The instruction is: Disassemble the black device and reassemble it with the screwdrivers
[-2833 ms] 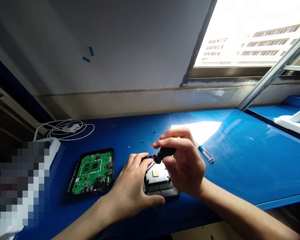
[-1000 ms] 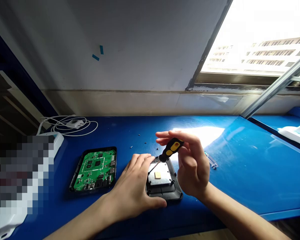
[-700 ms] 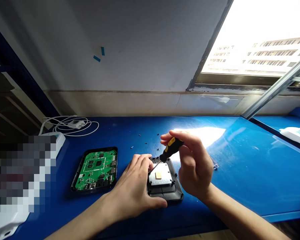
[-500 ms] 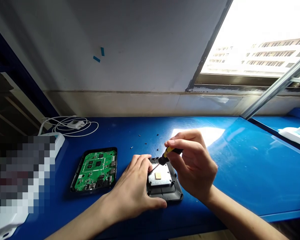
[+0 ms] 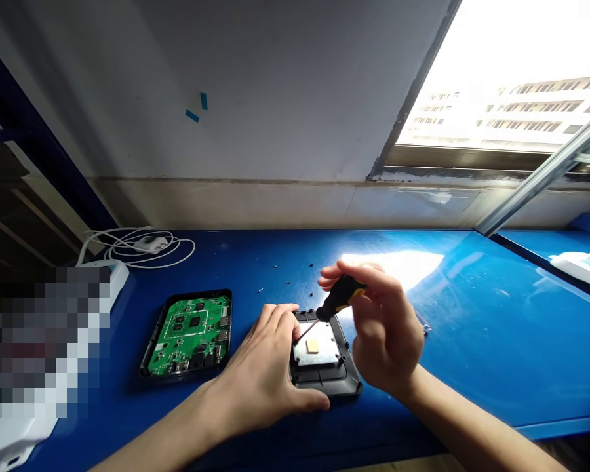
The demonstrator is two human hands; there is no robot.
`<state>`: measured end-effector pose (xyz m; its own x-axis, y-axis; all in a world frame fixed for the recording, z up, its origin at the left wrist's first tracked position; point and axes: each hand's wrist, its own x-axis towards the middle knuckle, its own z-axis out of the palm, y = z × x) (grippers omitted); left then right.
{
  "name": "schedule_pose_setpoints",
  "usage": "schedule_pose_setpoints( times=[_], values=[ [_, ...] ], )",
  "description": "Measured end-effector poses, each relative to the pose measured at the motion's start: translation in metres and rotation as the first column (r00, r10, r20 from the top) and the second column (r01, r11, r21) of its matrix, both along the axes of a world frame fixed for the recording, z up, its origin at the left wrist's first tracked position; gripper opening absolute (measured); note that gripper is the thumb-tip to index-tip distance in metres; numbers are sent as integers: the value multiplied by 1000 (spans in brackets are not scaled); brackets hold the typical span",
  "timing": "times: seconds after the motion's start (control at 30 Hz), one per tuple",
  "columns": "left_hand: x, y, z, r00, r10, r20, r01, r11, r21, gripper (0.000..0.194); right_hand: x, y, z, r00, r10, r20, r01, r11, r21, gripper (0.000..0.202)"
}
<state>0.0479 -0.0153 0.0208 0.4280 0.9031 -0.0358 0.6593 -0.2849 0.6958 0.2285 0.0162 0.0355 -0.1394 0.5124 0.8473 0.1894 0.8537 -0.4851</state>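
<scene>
My right hand grips a black and yellow screwdriver, tilted down to the left. Its tip meets the upper left corner of a silver metal plate, close to my left fingertips. The plate, with a small yellowish pad on it, lies inside a black plastic cover. Wrapped round the cover's left side, my left hand holds it against the table, thumb along the near edge. The left fingertips partly hide that corner.
Left of my hands lies a black casing with a green circuit board. Several small screws are scattered behind the cover on the blue table. A coiled white cable and a white device are at the left.
My right fingers have turned round the screwdriver handle, which now shows more of its black side. The tip stays at the same corner, and my left hand keeps its hold.
</scene>
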Motion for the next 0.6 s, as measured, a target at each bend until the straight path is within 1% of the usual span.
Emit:
schedule_pose_setpoints(
  times=[0.03, 0.1, 0.17, 0.23, 0.27, 0.4, 0.43, 0.5, 0.57, 0.6],
  values=[
    [0, 0, -1, 1000, 2, 2, -2, 1000, 2, 61, 0, 0, 0, 1000, 23, -4, -23, 1000, -18, 42],
    [0, 0, -1, 1000, 6, 4, -6, 1000, -1, 60, 1, 0, 0, 999, 34, -6, -34, 999, -2, 38],
    [0, 0, -1, 1000, 10, 6, -10, 1000, -4, 59, 1, 1, 1, 1000, -9, 7, 8, 999, 52, 35],
    [-1, 1, -1, 1000, 11, 11, -11, 1000, -5, 59, 0, 1, 2, 999, -48, 16, 47, 996, 75, 39],
    [-1, 1, -1, 1000, 10, 14, -10, 1000, -4, 59, 0, 1, 2, 999, -45, 18, 44, 997, 57, 41],
    [-1, 0, -1, 1000, 19, 20, -19, 1000, 3, 61, 0, 0, 0, 999, 49, -10, -50, 997, -55, 41],
    [-1, 0, -1, 1000, 21, 20, -21, 1000, 0, 62, 0, 0, 0, 999, 52, -15, -52, 997, -57, 39],
    [-1, 0, 0, 1000, 22, 17, -21, 1000, -16, 63, 0, 1, 0, 1000, 17, -7, -18, 1000, -22, 35],
    [-1, 0, 2, 1000, 27, 14, -27, 999, -37, 67, -1, 2, 0, 1000, -19, 10, 19, 1000, 8, 37],
    [-1, 0, 2, 999, 30, 14, -29, 999, -43, 71, -1, 2, 1, 1000, -17, 17, 17, 1000, 4, 39]
  ],
)
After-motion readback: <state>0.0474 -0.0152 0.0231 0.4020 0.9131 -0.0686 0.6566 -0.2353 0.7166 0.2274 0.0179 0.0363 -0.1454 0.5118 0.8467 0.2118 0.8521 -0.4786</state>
